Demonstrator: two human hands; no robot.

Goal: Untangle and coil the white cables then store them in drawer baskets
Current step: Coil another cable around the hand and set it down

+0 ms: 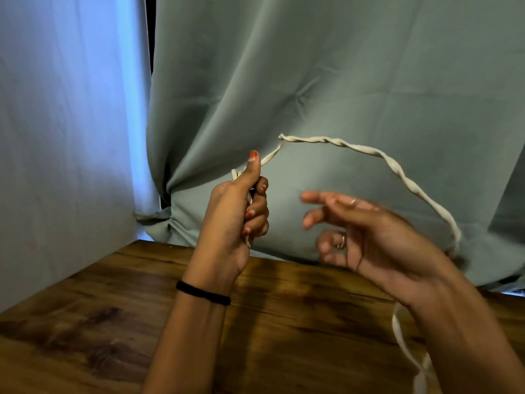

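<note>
A white twisted cable (366, 150) arcs through the air above the table. My left hand (241, 211) is raised in a fist, thumb up, shut on one end of the cable, with a few turns showing at the fist. From there the cable rises, curves right and drops behind my right hand (369, 237). That hand is blurred, its fingers spread apart, and it holds nothing that I can see. More white cable hangs below my right wrist at the table's right side. No drawer basket is in view.
A brown wooden table (113, 322) lies under both arms. A grey-green curtain (341, 66) hangs behind it, and a pale blue curtain (65, 123) hangs at the left. A black band circles my left wrist.
</note>
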